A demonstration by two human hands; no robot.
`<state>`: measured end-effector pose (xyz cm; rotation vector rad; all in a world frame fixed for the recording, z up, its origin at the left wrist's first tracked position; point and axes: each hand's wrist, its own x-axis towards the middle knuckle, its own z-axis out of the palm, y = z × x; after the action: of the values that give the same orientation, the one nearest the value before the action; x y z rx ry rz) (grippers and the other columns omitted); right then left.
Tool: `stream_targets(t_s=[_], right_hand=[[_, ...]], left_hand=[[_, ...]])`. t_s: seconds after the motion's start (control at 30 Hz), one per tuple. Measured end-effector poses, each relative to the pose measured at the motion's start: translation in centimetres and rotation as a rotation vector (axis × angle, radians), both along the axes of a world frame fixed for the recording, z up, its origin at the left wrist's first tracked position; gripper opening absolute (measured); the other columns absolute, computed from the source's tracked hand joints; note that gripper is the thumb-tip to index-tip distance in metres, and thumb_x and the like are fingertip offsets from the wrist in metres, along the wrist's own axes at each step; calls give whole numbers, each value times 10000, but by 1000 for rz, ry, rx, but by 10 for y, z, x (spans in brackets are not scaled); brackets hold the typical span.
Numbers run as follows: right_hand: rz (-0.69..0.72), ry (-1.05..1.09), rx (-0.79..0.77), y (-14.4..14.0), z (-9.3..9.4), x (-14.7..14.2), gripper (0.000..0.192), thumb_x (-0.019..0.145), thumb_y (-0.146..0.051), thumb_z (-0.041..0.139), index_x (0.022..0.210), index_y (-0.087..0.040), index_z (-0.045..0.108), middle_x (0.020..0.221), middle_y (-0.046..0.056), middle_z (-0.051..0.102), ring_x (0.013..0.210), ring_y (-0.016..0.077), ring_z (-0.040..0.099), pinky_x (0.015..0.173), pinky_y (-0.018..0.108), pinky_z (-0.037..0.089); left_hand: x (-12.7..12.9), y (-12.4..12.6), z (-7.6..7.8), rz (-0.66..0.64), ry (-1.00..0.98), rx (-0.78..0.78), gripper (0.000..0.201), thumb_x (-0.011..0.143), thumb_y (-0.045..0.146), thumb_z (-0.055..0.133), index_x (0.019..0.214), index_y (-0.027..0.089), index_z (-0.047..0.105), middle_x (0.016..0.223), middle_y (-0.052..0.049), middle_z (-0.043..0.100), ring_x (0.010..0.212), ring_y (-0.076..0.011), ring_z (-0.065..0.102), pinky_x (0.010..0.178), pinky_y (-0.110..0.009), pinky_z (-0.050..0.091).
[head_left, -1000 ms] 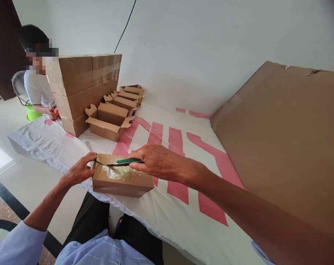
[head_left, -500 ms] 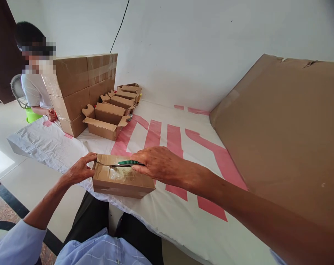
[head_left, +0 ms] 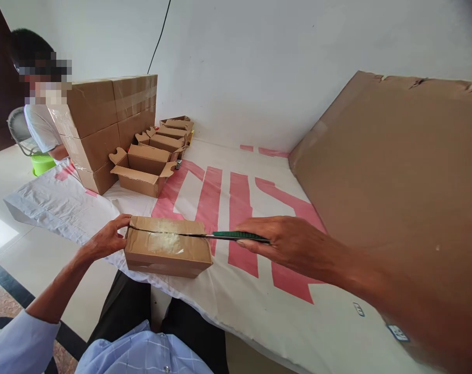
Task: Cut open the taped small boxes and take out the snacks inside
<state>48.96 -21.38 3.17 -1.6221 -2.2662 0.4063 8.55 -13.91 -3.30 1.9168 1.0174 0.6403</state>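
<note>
A small taped cardboard box (head_left: 168, 259) lies on the cloth-covered table in front of me. Its top seam is slit lengthwise, with clear tape on either side. My left hand (head_left: 107, 239) grips the box's left end, thumb and fingers apart across the corner. In my right hand (head_left: 277, 234) is a green utility knife (head_left: 236, 236), held nearly level. The blade is at the right end of the seam, and the hand is to the right of the box, over the cloth.
Several open cardboard boxes (head_left: 138, 182) stand in a row behind, beside a stack of sealed cartons (head_left: 95, 111). A person (head_left: 44, 124) sits beyond the stack. A large cardboard sheet or carton (head_left: 395, 182) rises at right. The white cloth (head_left: 236, 306) bears red print.
My right hand has drawn the knife rightward along the top, from the middle of the box to its right end. A dark slit now runs along the seam. My left hand stays on the box.
</note>
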Motion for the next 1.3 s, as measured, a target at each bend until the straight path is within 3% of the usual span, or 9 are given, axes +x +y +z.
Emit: stream_targets(t_s=[0.27, 0.5, 0.57, 0.67, 0.8, 0.9, 1.03, 1.17, 1.3], right_hand=[[-194, 222, -56, -31, -4, 10, 391, 955, -642, 551, 964, -318, 769, 869, 50, 754, 712, 255, 646, 632, 378, 503], [-294, 294, 8, -34, -9, 11, 373, 941, -630, 597, 1031, -315, 776, 748, 24, 687, 618, 224, 573, 573, 353, 473], [-371, 306, 48, -34, -27, 19, 383, 946, -633, 587, 1045, -302, 753, 727, 11, 652, 602, 213, 551, 565, 343, 470], [-513, 312, 84, -38, -72, 32, 396, 975, -593, 531, 1101, -259, 703, 737, 11, 638, 644, 230, 592, 622, 359, 519], [-630, 203, 169, -59, -149, 52, 363, 1018, -478, 441, 1189, -226, 638, 1106, 125, 733, 991, 309, 711, 855, 439, 575], [-766, 57, 180, -76, -198, 71, 385, 1030, -425, 398, 1272, -219, 614, 1161, 147, 710, 1101, 330, 677, 901, 463, 565], [-886, -88, 212, -85, -236, 95, 407, 994, -363, 400, 1276, -185, 634, 1114, 162, 688, 1042, 342, 635, 904, 494, 532], [-811, -39, 271, -72, -233, 91, 409, 971, -435, 478, 1245, -194, 662, 1130, 174, 670, 1083, 366, 606, 932, 532, 512], [-681, 398, 256, -49, -184, 43, 486, 969, -575, 528, 1295, -231, 636, 1299, 161, 651, 1199, 342, 626, 936, 495, 558]], left_hand=[[-2, 1, 3, -9, 107, 0, 661, 749, 524, 884, 1329, 262, 706, 1419, -104, 646, 1261, -351, 625, 845, -359, 599], [-1, 0, 1, 14, 135, -16, 629, 774, 401, 862, 1368, 281, 695, 1535, -100, 579, 1290, -339, 610, 882, -364, 579], [-2, 0, 0, 19, 127, -11, 636, 778, 402, 856, 1380, 280, 691, 1533, -106, 581, 1293, -340, 606, 887, -371, 582], [-3, 2, -3, 13, 111, 12, 627, 808, 450, 837, 1391, 275, 686, 1526, -120, 588, 1278, -336, 616, 885, -372, 595], [-7, 8, -6, 8, 131, 35, 639, 812, 522, 833, 1388, 290, 681, 1524, -118, 595, 1261, -351, 639, 912, -397, 612], [-11, 15, -9, -3, 154, 28, 671, 827, 602, 803, 1412, 306, 660, 1554, -118, 572, 1278, -378, 635, 962, -453, 612], [-12, 19, -9, -13, 170, 23, 712, 842, 633, 782, 1461, 321, 622, 1606, -112, 525, 1306, -383, 613, 1003, -475, 601], [-8, 13, -2, -17, 175, -14, 731, 830, 657, 781, 1454, 306, 631, 1585, -110, 546, 1338, -392, 598, 1009, -466, 598], [-6, 9, 3, -35, 160, -43, 727, 832, 660, 782, 1448, 300, 641, 1595, -117, 526, 1384, -399, 562, 997, -446, 596]])
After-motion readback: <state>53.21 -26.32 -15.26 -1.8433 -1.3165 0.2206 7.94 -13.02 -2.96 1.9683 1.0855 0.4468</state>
